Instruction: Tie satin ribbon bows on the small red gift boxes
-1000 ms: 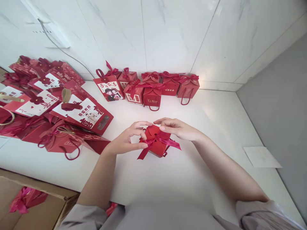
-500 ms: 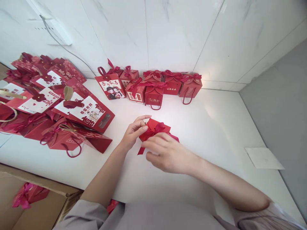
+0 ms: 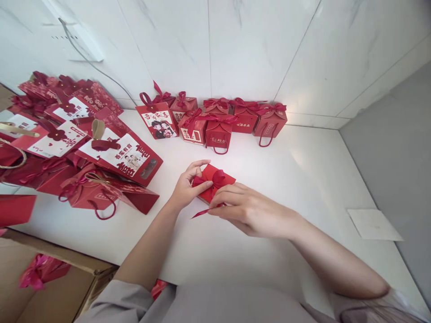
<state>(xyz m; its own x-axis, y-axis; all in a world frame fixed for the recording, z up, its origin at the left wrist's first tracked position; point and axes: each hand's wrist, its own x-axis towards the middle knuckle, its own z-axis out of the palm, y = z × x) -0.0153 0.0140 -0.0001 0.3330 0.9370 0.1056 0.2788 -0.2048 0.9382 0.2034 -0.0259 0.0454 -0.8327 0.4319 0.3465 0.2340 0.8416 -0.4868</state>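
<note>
A small red gift box [image 3: 209, 172] sits on the white tabletop in front of me, topped by a dark red ribbon bow [image 3: 218, 178]. My left hand [image 3: 189, 186] grips the box's left side, its thumb pressing on the ribbon beside the knot. From the right, my right hand [image 3: 251, 207] pinches a ribbon tail [image 3: 200, 214], whose pointed end sticks out to the left of the fingertips. That hand hides the near right part of the box.
Several finished-looking red boxes with bows [image 3: 218, 130] line the tiled wall. Red gift bags [image 3: 131, 157] are heaped on the left. A cardboard box [image 3: 60, 255] holding a ribboned red box stands at lower left. A white paper [image 3: 373, 224] lies at the right edge.
My right hand has shifted slightly right, its fingers closing on the ribbon tail. The left thumb has moved further onto the ribbon. A red object has appeared at the left edge.
</note>
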